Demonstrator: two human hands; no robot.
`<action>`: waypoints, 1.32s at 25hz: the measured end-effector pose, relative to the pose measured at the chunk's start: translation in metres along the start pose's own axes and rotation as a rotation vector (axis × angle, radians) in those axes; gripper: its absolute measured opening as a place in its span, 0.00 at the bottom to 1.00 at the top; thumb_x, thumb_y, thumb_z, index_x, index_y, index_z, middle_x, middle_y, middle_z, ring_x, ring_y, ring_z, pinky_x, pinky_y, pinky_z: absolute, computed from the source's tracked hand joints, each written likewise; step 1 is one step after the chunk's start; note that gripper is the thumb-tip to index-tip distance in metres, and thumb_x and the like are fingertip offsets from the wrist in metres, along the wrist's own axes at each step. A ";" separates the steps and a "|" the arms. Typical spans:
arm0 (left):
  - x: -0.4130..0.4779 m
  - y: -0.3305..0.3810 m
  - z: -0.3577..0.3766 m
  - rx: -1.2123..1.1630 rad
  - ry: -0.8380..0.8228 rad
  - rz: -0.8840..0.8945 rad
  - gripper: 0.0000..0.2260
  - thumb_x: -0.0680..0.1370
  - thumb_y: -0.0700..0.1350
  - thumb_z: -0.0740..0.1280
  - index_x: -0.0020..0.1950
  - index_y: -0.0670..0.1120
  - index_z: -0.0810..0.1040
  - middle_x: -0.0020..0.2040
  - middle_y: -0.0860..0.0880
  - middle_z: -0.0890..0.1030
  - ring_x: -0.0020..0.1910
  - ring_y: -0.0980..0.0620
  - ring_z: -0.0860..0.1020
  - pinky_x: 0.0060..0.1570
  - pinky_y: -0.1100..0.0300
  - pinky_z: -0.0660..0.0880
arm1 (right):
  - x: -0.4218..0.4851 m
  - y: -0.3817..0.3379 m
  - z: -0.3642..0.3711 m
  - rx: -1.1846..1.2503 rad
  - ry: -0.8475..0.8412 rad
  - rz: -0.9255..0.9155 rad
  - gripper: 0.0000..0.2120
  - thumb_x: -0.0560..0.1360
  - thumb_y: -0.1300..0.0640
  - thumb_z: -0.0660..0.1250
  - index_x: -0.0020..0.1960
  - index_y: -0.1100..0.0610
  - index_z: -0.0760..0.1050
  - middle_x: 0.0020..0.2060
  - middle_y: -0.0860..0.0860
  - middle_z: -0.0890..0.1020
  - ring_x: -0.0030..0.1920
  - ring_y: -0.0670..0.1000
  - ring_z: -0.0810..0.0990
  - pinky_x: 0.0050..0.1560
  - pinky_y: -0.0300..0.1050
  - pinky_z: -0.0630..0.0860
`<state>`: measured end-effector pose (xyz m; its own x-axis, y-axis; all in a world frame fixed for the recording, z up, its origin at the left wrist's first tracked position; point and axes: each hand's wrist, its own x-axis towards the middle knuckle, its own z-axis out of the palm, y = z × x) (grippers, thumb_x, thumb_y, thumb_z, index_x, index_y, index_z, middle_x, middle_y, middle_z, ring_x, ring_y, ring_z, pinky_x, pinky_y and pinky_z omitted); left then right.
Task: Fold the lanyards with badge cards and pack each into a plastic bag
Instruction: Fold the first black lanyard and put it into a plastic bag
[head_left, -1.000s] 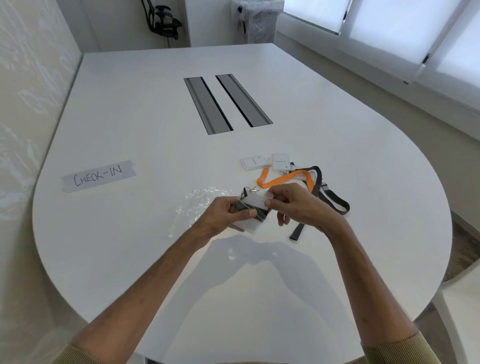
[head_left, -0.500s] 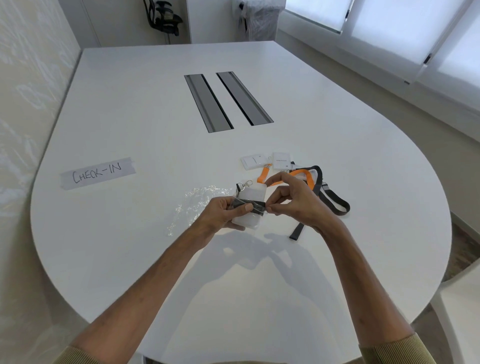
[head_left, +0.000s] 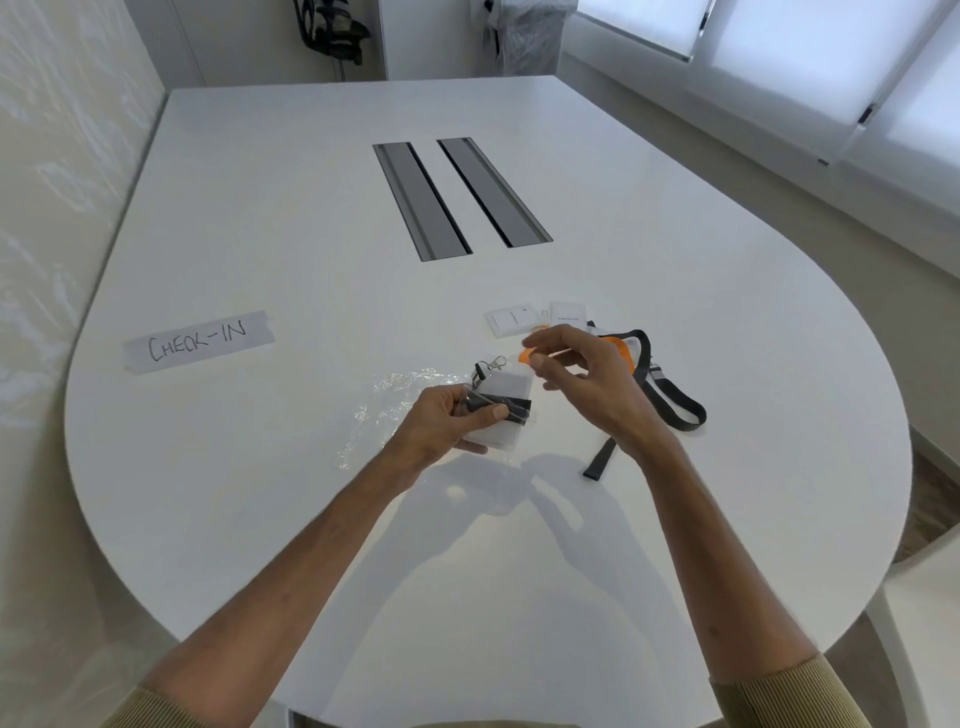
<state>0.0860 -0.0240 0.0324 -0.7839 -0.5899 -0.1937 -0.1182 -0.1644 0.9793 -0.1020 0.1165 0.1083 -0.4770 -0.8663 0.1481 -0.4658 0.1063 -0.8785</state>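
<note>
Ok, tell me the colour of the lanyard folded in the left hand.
Dark grey to black: the folded lanyard, gripped by the left hand, head view.

Your left hand grips the folded lanyard, thumb pressed across it. Your right hand hovers just beside, fingers loosely curled, holding nothing. Both forearms reach forward.

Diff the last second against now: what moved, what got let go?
The right hand let go of the badge card and lifted away toward the orange lanyard, empty. The left hand still grips the card with the folded lanyard across it. The plastic bag and black lanyard unchanged.
</note>
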 end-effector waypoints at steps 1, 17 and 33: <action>0.000 0.000 0.002 0.019 -0.009 0.004 0.11 0.79 0.45 0.79 0.59 0.42 0.87 0.53 0.45 0.90 0.52 0.48 0.89 0.45 0.54 0.87 | 0.002 -0.002 0.003 -0.045 -0.012 -0.009 0.07 0.84 0.54 0.75 0.61 0.50 0.86 0.50 0.47 0.89 0.52 0.48 0.88 0.56 0.49 0.87; -0.005 0.008 0.013 0.269 -0.036 0.120 0.08 0.78 0.51 0.80 0.53 0.48 0.89 0.42 0.42 0.86 0.42 0.51 0.78 0.46 0.54 0.74 | 0.004 -0.003 0.016 -0.203 -0.096 0.085 0.12 0.77 0.41 0.80 0.48 0.50 0.86 0.44 0.48 0.89 0.49 0.53 0.87 0.52 0.59 0.83; -0.019 0.010 0.015 0.620 0.044 0.243 0.16 0.82 0.59 0.73 0.66 0.53 0.82 0.55 0.54 0.87 0.52 0.52 0.84 0.55 0.53 0.79 | 0.003 0.002 0.001 -0.154 -0.168 0.197 0.04 0.79 0.55 0.80 0.45 0.53 0.88 0.40 0.50 0.90 0.42 0.50 0.86 0.52 0.61 0.86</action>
<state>0.0911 -0.0026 0.0469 -0.8085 -0.5865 0.0476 -0.2798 0.4544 0.8457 -0.1039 0.1137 0.1067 -0.4453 -0.8889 -0.1072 -0.4900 0.3422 -0.8017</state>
